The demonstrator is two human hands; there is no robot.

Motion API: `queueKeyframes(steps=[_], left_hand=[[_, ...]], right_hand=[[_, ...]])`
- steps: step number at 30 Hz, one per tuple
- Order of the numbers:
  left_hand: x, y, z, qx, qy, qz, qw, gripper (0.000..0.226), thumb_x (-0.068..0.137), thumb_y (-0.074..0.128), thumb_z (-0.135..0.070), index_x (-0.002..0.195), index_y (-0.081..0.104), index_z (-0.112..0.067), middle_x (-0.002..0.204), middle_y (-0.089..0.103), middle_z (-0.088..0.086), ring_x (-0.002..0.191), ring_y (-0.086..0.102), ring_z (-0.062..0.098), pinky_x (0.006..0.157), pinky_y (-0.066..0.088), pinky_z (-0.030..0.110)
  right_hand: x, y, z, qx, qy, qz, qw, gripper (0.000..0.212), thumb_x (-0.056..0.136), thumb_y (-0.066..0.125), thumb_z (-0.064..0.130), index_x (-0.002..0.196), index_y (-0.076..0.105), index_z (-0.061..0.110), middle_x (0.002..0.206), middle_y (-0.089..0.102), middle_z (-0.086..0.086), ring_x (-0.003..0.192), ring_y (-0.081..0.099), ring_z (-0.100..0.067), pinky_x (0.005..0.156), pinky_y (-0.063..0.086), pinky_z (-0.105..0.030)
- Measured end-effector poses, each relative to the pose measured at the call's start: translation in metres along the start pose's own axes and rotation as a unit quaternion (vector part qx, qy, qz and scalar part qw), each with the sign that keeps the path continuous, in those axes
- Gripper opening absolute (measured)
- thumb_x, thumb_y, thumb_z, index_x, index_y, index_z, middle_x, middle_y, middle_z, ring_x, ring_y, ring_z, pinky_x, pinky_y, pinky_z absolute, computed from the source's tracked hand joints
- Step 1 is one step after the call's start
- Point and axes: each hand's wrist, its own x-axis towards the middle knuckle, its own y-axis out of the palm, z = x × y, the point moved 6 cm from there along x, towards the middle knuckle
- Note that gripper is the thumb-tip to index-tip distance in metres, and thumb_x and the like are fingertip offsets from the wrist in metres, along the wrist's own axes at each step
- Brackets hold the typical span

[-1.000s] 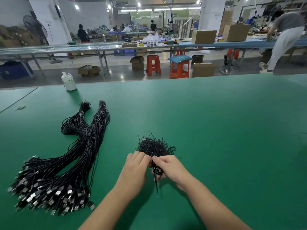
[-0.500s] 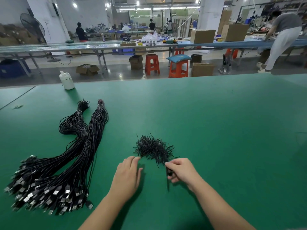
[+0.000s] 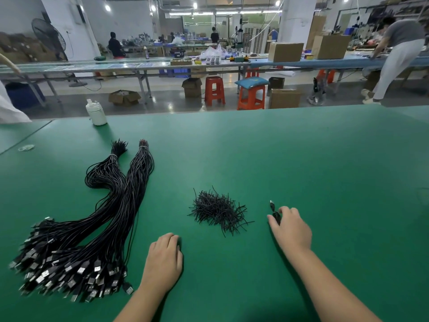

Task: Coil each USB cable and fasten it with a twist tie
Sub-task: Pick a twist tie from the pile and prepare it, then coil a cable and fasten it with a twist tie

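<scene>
Head view: right hand [image 3: 291,230] at right of the twist-tie pile [image 3: 218,211], fingers curled over a small coiled cable [image 3: 275,214] on the green worktop [image 3: 301,159] — grip looks like a pinch on the coil, one plug end sticking out far side. Can't tell if a tie is on it yet; too small. Left hand [image 3: 163,259] rests near-centre on the worktop, fingers loosely curled, holding nothing. Uncoiled USB cable bundles [image 3: 92,228] lie at left, plugs fanned toward near edge, well apart from both hands.

Risks, as judged:
- Coil springs open if let go w/o a firm twist — stiff cable, small loops.
- Reaching left for next cable could drag neighbours out; bundles banded at far ends, plugs loose & tangled.
- Sleeve/forearm sweep could scatter ties — pile sits between the hands.
</scene>
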Motion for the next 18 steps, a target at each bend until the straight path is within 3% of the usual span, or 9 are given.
queueKeyframes(steps=[5,10,12,14,18], left_hand=[[-0.001,0.002,0.006,0.004,-0.037,0.001,0.999,0.024,0.081,0.050,-0.020,0.094,0.068,-0.013,0.101,0.064,0.002,0.097,0.060,0.022,0.079,0.049,0.037],[0.001,-0.002,0.017,0.057,-0.075,0.024,0.995,0.026,0.078,0.069,-0.019,0.103,0.069,-0.014,0.118,0.061,0.010,0.111,0.057,0.027,0.089,0.046,0.041],[0.006,-0.013,0.039,0.107,-0.144,0.037,0.983,0.039,0.082,0.062,-0.025,0.120,0.063,-0.016,0.133,0.054,0.013,0.120,0.050,0.026,0.095,0.043,0.038],[0.010,-0.027,0.069,0.148,-0.220,0.057,0.962,0.048,0.086,0.054,-0.031,0.132,0.050,-0.018,0.136,0.047,0.013,0.116,0.046,0.025,0.091,0.043,0.033],[0.017,-0.037,0.101,0.176,-0.235,0.127,0.947,0.036,0.090,0.051,-0.025,0.125,0.042,-0.018,0.122,0.055,0.003,0.109,0.054,0.021,0.082,0.045,0.030]], right_hand=[[-0.045,0.029,0.060,0.073,-0.133,0.050,0.987,0.026,0.102,0.043,0.039,0.098,0.065,0.024,0.081,0.061,0.011,0.061,0.058,-0.005,0.056,0.052,-0.026],[-0.078,0.058,0.079,0.092,-0.172,0.071,0.978,0.022,0.102,0.043,0.031,0.105,0.064,0.027,0.089,0.061,0.014,0.074,0.058,-0.002,0.067,0.049,-0.020],[-0.081,0.060,0.077,0.088,-0.183,0.058,0.977,0.022,0.101,0.043,0.029,0.106,0.064,0.027,0.092,0.061,0.015,0.080,0.057,-0.002,0.072,0.048,-0.020],[-0.080,0.061,0.074,0.099,-0.176,0.055,0.978,0.022,0.101,0.043,0.028,0.105,0.064,0.026,0.091,0.061,0.014,0.079,0.057,-0.003,0.072,0.049,-0.022],[-0.078,0.060,0.073,0.114,-0.167,0.053,0.978,0.021,0.100,0.044,0.027,0.103,0.064,0.025,0.089,0.061,0.014,0.077,0.057,-0.003,0.072,0.050,-0.023]])
